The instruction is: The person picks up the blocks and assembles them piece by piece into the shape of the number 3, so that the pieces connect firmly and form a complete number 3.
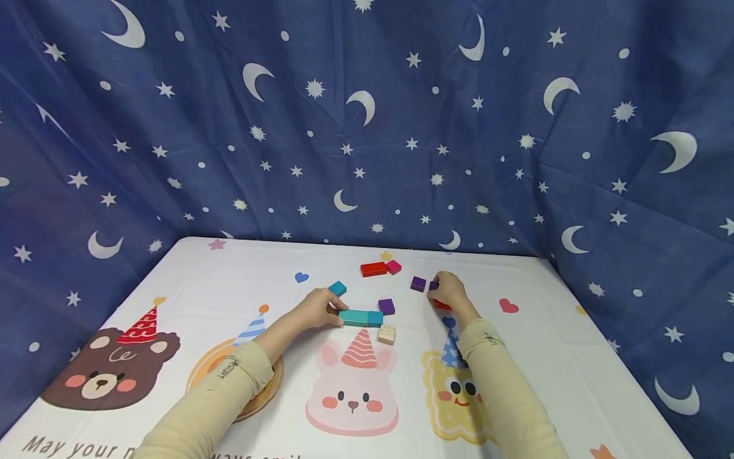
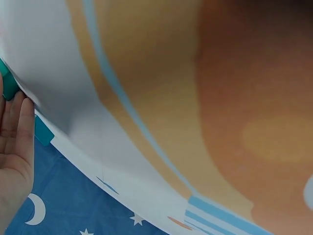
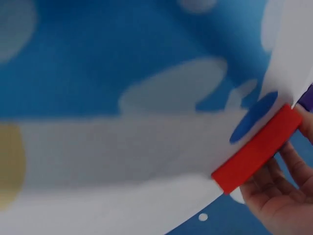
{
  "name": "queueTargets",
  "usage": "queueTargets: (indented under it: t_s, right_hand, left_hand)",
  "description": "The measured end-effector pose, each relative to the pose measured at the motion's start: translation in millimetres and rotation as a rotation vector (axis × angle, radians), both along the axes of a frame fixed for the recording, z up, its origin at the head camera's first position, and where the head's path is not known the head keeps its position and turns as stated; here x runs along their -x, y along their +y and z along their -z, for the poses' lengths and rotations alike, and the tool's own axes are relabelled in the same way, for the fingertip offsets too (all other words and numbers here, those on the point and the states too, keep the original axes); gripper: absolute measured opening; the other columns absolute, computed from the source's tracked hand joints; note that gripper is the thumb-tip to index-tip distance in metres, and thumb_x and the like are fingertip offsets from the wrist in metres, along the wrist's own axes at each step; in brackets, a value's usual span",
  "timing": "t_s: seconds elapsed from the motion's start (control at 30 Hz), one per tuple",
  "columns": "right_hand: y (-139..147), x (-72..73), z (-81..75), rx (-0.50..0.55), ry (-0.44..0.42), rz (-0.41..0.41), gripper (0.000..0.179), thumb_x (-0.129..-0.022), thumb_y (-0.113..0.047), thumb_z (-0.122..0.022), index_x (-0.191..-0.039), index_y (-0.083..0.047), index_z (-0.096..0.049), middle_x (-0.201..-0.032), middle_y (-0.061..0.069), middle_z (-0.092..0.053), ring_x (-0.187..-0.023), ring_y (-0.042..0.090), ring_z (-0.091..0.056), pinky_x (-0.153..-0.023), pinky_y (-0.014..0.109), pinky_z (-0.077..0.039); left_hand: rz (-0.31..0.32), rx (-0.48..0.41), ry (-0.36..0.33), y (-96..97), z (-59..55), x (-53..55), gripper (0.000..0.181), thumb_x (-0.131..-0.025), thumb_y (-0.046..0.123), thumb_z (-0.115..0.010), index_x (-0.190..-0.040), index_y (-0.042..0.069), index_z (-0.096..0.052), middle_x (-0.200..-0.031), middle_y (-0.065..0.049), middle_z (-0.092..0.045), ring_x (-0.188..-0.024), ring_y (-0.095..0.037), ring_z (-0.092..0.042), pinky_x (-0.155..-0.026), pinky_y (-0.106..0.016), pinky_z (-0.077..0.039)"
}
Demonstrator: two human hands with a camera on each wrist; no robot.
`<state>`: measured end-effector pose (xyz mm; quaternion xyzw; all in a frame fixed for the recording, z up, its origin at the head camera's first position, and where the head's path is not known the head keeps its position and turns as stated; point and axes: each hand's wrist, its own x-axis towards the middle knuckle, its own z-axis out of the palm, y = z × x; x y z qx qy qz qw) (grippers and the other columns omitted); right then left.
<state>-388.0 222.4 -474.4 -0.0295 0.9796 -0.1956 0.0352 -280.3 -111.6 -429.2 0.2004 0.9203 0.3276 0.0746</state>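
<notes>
My left hand [image 1: 321, 307] grips the left end of a long teal block [image 1: 353, 318] between thumb and fingers. The block's end [image 2: 9, 81] shows beside the fingertips in the left wrist view. A blue-teal block [image 1: 375, 319] adjoins its right end, and another blue-teal block [image 1: 338, 289] lies just behind the hand. My right hand [image 1: 450, 290] holds a long red block [image 3: 258, 148], its thumb at one end and fingers along the far side. Right at those fingertips sits a purple block [image 1: 434, 285], partly hidden by the hand; a second purple block [image 1: 418, 284] lies left of it.
A third purple block [image 1: 387, 306] and a cream block [image 1: 387, 334] lie between the hands. Farther back, a red block [image 1: 373, 269] touches a pink block [image 1: 393, 267]. The printed white tablecloth [image 1: 550, 357] meets a starry blue curtain [image 1: 401, 185] at the back.
</notes>
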Motion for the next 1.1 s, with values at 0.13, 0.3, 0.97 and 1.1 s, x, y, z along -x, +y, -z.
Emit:
queueTargets:
  t_s: [0.13,0.3,0.97,1.1]
  right_hand:
    - [-14,-40.4,-44.7,0.061,-0.072,0.031,0.04,-0.079,-0.018,-0.069,-0.109,0.006,-0.059,-0.11,0.026,-0.061,-0.097,0.035,-0.057,-0.091,0.046,-0.05]
    - [-14,-49.1,-55.1,0.038,-0.046,0.034,0.035,-0.085,-0.018,-0.066,-0.11,0.004,-0.057,-0.108,0.025,-0.061,-0.095,0.033,-0.056,-0.088,0.042,-0.052]
    - [-25,-45.1,-54.6,0.102,0.029,0.031,0.038,-0.089,-0.019,-0.064,-0.116,0.004,-0.052,-0.108,0.025,-0.062,-0.09,0.03,-0.058,-0.091,0.043,-0.052]
    - [-24,-48.4,-56.0,0.106,0.091,0.026,0.036,-0.089,-0.016,-0.063,-0.117,0.003,-0.051,-0.104,0.024,-0.063,-0.086,0.028,-0.059,-0.089,0.042,-0.053]
  left_hand:
    - [0.009,0.011,0.005,-0.4,-0.7,0.3,0.03,-0.072,0.007,-0.079,-0.101,0.003,-0.073,-0.101,-0.011,-0.072,-0.088,-0.019,-0.069,-0.082,-0.031,-0.055]
    - [0.019,0.016,0.007,0.4,-4.0,2.8,0.029,-0.073,0.006,-0.079,-0.101,0.002,-0.072,-0.101,-0.012,-0.072,-0.088,-0.019,-0.069,-0.082,-0.03,-0.055]
    - [0.026,0.001,0.011,-6.1,-0.3,0.9,0.03,-0.072,0.006,-0.079,-0.101,0.001,-0.072,-0.101,-0.013,-0.072,-0.088,-0.021,-0.07,-0.082,-0.031,-0.055]
    - [0.029,0.006,0.008,-1.6,-0.7,1.1,0.03,-0.072,0.007,-0.079,-0.101,0.002,-0.073,-0.101,-0.012,-0.072,-0.088,-0.02,-0.07,-0.082,-0.031,-0.055]
